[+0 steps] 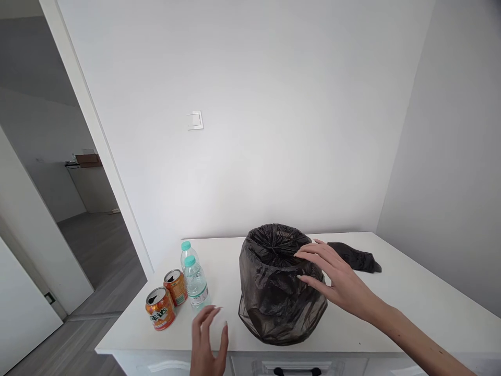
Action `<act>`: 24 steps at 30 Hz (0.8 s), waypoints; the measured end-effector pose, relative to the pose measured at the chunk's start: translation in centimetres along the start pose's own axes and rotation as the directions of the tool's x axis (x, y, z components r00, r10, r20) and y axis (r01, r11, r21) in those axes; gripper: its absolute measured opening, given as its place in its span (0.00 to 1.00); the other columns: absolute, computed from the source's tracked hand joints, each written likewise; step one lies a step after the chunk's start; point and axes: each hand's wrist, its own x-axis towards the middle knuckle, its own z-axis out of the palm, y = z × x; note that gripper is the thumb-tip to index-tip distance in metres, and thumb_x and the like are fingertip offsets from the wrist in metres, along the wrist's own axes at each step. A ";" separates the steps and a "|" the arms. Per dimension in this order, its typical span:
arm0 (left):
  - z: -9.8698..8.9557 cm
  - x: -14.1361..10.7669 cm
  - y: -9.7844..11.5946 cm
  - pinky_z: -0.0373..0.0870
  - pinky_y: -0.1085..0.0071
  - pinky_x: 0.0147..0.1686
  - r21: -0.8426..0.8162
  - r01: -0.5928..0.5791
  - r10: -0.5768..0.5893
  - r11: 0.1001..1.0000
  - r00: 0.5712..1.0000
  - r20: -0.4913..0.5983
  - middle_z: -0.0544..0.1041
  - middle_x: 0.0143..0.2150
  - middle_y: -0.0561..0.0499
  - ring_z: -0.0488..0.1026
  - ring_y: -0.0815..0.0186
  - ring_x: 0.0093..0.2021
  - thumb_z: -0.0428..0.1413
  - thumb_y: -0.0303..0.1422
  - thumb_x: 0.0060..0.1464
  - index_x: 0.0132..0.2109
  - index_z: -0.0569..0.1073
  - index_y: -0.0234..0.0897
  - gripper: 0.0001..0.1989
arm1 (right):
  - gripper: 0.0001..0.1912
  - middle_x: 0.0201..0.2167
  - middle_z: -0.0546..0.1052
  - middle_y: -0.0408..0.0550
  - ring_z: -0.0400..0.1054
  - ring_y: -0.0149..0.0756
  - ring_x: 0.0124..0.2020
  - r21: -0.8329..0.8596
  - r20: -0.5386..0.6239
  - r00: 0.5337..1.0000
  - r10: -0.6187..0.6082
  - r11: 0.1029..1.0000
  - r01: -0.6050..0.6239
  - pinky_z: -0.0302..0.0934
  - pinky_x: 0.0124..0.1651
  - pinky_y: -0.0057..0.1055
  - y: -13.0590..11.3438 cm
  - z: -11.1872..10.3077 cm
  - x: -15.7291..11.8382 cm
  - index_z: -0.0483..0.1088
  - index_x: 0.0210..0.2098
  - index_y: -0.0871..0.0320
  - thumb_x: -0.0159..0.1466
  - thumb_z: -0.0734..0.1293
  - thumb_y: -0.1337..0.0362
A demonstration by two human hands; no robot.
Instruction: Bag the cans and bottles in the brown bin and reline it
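A bin lined with a thin black plastic bag [270,297] stands on the white cabinet top, the bag folded down over its rim and gathered in the middle. My right hand [332,271] is at the bin's right rim, fingers spread, with nothing held. Near the front edge, left of the bin, my left hand [209,342] is open and empty. Two orange cans, one in front [160,309] and one behind [176,287], stand at the left. Beside them are two clear bottles with teal caps, a nearer one [197,284] and a farther one [187,250].
A black bundle [358,257] lies behind and right of the bin. The white cabinet top [415,297] meets a wall at the back. Black drawer handle [297,372] below the front edge. A doorway opens at the left, and a switch [195,120] is on the wall.
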 end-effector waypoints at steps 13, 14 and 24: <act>4.1 4.1 -1.1 0.74 0.53 0.52 -0.110 0.070 -0.014 0.991 0.896 0.445 0.76 0.46 0.43 0.76 0.53 0.48 0.48 0.43 0.67 0.44 0.75 0.42 0.14 | 0.16 0.39 0.82 0.45 0.77 0.41 0.39 -0.157 0.215 0.975 0.062 0.987 -0.028 0.60 0.67 0.53 4.8 -8.1 -1.4 0.80 0.44 0.46 0.74 0.62 0.50; 4.3 4.1 -1.3 0.74 0.53 0.52 -0.102 0.069 -0.017 0.992 0.897 0.442 0.77 0.45 0.43 0.76 0.53 0.48 0.48 0.42 0.67 0.44 0.75 0.42 0.14 | 0.17 0.40 0.82 0.46 0.77 0.43 0.41 -0.205 0.214 0.973 0.086 0.978 -0.042 0.63 0.65 0.52 5.5 -8.9 -2.4 0.80 0.43 0.46 0.74 0.61 0.48; 5.2 3.9 -2.2 0.75 0.57 0.50 -0.051 0.017 0.005 0.999 0.918 0.396 0.78 0.43 0.45 0.77 0.55 0.46 0.52 0.39 0.65 0.42 0.76 0.43 0.10 | 0.27 0.44 0.84 0.48 0.78 0.55 0.46 -0.526 0.074 0.951 0.302 0.821 -0.220 0.70 0.39 0.46 11.1 -11.2 -9.1 0.81 0.43 0.46 0.71 0.57 0.38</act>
